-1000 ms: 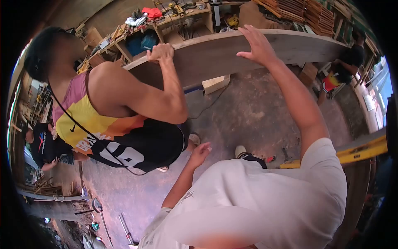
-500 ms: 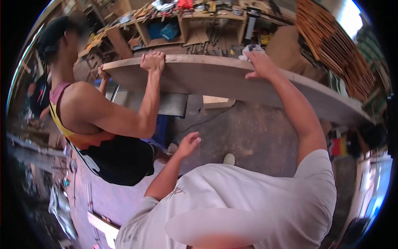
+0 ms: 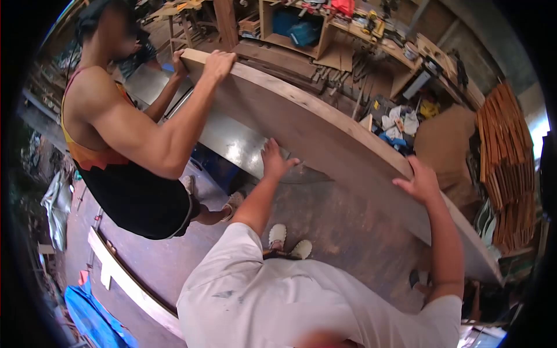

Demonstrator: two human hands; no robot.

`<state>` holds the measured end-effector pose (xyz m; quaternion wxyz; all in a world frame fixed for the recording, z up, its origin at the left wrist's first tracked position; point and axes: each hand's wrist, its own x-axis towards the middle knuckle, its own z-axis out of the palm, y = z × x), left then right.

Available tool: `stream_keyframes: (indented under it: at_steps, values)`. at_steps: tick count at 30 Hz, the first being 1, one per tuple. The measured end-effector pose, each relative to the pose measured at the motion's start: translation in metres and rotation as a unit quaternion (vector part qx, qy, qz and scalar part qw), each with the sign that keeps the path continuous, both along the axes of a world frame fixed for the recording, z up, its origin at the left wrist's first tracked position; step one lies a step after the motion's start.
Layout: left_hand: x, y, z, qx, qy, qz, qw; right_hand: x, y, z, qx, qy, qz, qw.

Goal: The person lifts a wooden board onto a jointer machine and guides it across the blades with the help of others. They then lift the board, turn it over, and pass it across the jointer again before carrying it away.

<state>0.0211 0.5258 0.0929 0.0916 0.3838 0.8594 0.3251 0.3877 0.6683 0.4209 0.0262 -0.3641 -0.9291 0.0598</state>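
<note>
A long, thick wooden slab [image 3: 325, 139] stands on its edge and runs from upper left to lower right. My right hand [image 3: 422, 181] lies over its top edge toward the right, with the thumb spread on the near face. My left hand [image 3: 277, 162] is raised with fingers spread beside the near face; whether it touches the wood I cannot tell. At the left end a co-worker [image 3: 127, 133] in a tank top grips the slab with both hands. The slab's far right end is partly dark.
A metal-topped machine table [image 3: 232, 142] lies behind the co-worker. Shelves with tools and a blue bag [image 3: 304, 33] stand at the back. Stacked wooden slats [image 3: 506, 168] are at the right. A pale board [image 3: 136, 290] and blue cloth [image 3: 96, 316] lie at lower left.
The view has turned, and the slab now slants more steeply down to the right. My left hand has risen toward its face, fingers opened wider. My right hand remains at the top edge.
</note>
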Motion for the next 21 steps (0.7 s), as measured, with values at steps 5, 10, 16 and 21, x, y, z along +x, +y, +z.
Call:
stream_keyframes:
  at_steps: [5, 10, 16, 21]
  values:
    - [0.010, 0.026, 0.004, -0.032, 0.036, 0.048, 0.998, 0.004, 0.012, -0.011, 0.017, -0.011, 0.000, 1.000]
    - [0.011, 0.033, 0.005, -0.063, 0.037, 0.047, 0.996, 0.000, 0.021, -0.012, 0.017, -0.037, -0.003, 0.999]
    - [0.016, 0.035, -0.007, -0.071, 0.106, 0.071, 0.989, 0.001, 0.044, -0.018, 0.013, -0.005, 0.044, 0.999]
    - [0.014, 0.038, -0.004, -0.083, 0.095, 0.067, 0.990, -0.001, 0.039, -0.014, -0.009, 0.011, 0.057, 0.998]
